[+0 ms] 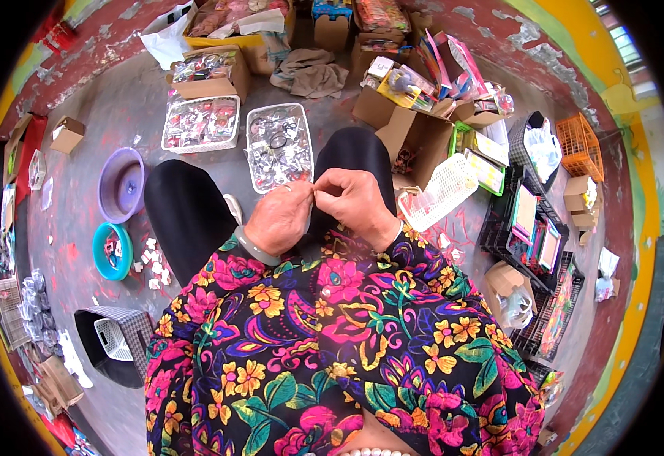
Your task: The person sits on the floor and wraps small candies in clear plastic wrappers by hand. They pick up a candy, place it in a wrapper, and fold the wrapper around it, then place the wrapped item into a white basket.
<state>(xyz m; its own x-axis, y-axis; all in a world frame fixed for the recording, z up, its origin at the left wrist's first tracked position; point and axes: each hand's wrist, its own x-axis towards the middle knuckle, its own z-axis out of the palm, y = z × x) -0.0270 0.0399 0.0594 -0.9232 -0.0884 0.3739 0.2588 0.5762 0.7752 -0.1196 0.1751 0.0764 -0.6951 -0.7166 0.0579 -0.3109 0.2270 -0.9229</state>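
My left hand [279,218] and my right hand [356,204] meet in front of me, over my lap. Both are closed in a pinch, with fingertips touching or nearly so. Whatever sits between the fingers is too small to make out. Just beyond the hands stands a white plastic basket [254,139] full of small items in clear packets. Left of it is a second white basket [235,137] of packeted pieces, some of them red. To the right of my right hand, a white perforated basket [423,216] lies tilted.
A purple basin [106,190] and a teal basin [97,262] stand at left, beside scattered white pieces [150,266]. An open cardboard box [421,140] and black crates [504,235] crowd the right. Behind lie a grey cloth [309,74] and more boxes. An orange crate [579,144] stands far right.
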